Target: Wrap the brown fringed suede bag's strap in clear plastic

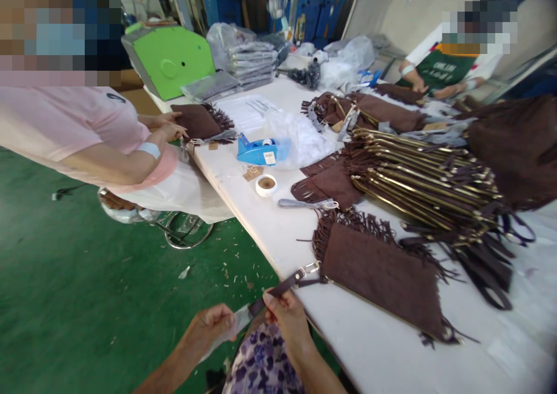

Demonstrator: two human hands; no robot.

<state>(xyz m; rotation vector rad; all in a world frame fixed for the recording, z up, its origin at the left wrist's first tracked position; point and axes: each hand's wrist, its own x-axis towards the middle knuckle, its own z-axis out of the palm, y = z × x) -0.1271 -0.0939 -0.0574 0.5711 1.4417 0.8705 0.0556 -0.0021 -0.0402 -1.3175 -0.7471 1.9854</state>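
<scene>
1. Stretches both bare forearms (pixel 172 354) forward, slanting inward.
2. Curls the left hand (pixel 216 322), fingers folded, thumb pressed down.
3. Pinches thumb against fingers with the right hand (pixel 286 314), slightly higher.

The right hand (pixel 285 315) pinched 1 dark strap (pixel 282 288) (clipped to a fringed pouch (pixel 383 278)); the left hand (pixel 213 326) held clear plastic (pixel 241 320).
</scene>
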